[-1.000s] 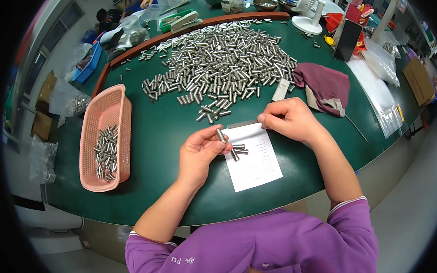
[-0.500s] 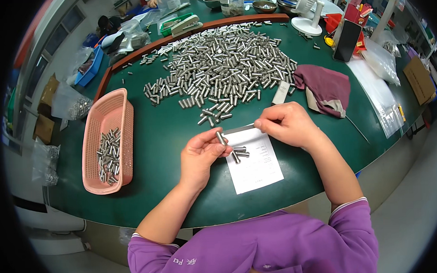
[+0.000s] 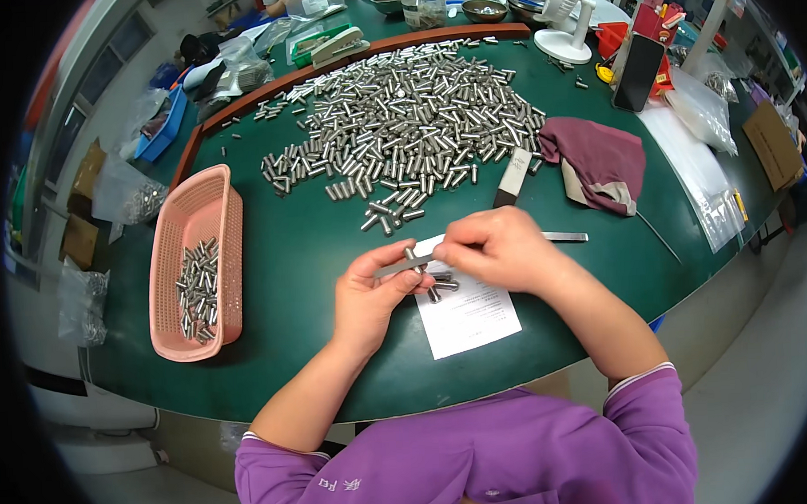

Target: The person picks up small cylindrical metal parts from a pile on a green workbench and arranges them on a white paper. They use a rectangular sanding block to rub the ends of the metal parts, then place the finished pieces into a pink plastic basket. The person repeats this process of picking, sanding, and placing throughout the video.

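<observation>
My left hand [image 3: 367, 293] pinches a small silver metal pin [image 3: 411, 253] upright between thumb and fingers. My right hand [image 3: 501, 249] is closed around a flat, narrow metal file [image 3: 566, 236]; its dark end lies across the pin and its bright tail sticks out to the right. Below the fingers, several loose pins [image 3: 442, 286] rest on a white printed sheet [image 3: 468, 325]. Beyond both hands spreads a large heap of similar pins [image 3: 408, 118] on the green table [image 3: 305, 246].
At left stands a pink perforated basket [image 3: 162, 296] with more pins inside. A grey-and-black block [image 3: 512, 175] and a maroon cloth [image 3: 600, 156] lie right of the heap. Farther off are a wooden rail [image 3: 264, 86], a stapler [image 3: 337, 46], a white fan [image 3: 565, 42] and a phone [image 3: 639, 73].
My right hand has moved left and slightly toward me, carrying the file across the pin, so its bright tail now shows at right. My left hand stays nearly in place.
</observation>
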A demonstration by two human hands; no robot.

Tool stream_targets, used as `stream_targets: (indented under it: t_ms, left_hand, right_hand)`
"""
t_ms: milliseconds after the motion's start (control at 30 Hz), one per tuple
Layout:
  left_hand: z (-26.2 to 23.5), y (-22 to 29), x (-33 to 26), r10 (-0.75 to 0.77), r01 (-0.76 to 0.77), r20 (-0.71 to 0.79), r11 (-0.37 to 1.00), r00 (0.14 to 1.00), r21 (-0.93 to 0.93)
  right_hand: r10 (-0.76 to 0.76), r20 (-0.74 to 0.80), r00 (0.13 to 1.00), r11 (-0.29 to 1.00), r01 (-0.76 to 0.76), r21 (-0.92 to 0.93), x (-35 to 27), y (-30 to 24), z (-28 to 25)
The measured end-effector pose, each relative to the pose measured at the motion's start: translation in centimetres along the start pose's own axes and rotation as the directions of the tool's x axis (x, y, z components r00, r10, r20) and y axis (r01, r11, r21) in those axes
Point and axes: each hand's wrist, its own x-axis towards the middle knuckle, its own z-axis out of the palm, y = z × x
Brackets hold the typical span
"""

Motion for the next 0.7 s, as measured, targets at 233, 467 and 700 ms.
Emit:
stream_targets:
  t_ms: [233, 467, 700]
  left_hand:
    - [-0.7, 0.4, 0.0, 0.026, -0.025, 0.023, 0.998, 0.999, -0.065]
    - [0.6, 0.4, -0.2, -0.051, 0.05, 0.016, 0.998, 0.999, 0.05]
    - [-1.0, 0.0, 0.3, -0.031, 0.035, 0.044, 0.994, 0.999, -0.101]
  right_hand:
    - [0.071, 0.026, 0.997, 0.987, -0.067, -0.145, -0.1, 1.5, -2.6]
    - [-0.094, -0.023, 0.995, 0.996, 0.094, -0.001, 0.2, -0.5, 0.7]
    - [0.183, 0.049, 0.982, 0.979, -0.177, -0.104, -0.1, 0.7, -3.1]
